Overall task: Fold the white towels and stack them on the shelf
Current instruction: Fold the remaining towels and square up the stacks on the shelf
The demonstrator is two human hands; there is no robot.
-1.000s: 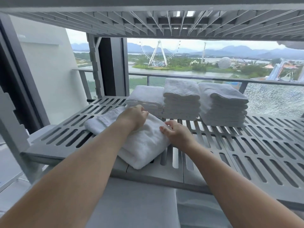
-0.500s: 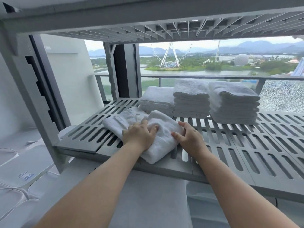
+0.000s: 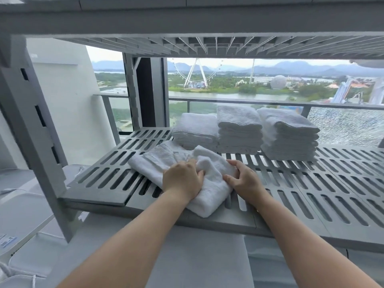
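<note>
The left hand (image 3: 182,180) lay on top of the half-folded white towel (image 3: 209,201), fingers curled down into a raised fold and gripping it. The right hand (image 3: 246,179) clasped the towel's right side, thumb and bent fingers closing on the bunched cloth.

The towel sat toward the front of the slatted grey shelf (image 3: 324,196), its near corner just short of the front lip. Its flatter left part spread over the slats toward the back left. A wide stretch of slats ran on to the right of the right hand. A shorter stretch lay between the towel's left edge and the upright post (image 3: 31,132).

Along the back edge stood three stacks of folded towels. The low left stack (image 3: 195,129) was just behind the cloth, the middle stack (image 3: 239,129) touched it, and the right stack (image 3: 288,138) stood just beside that. The upper shelf (image 3: 187,28) hung well above the stacks, leaving a tall gap over them.
</note>
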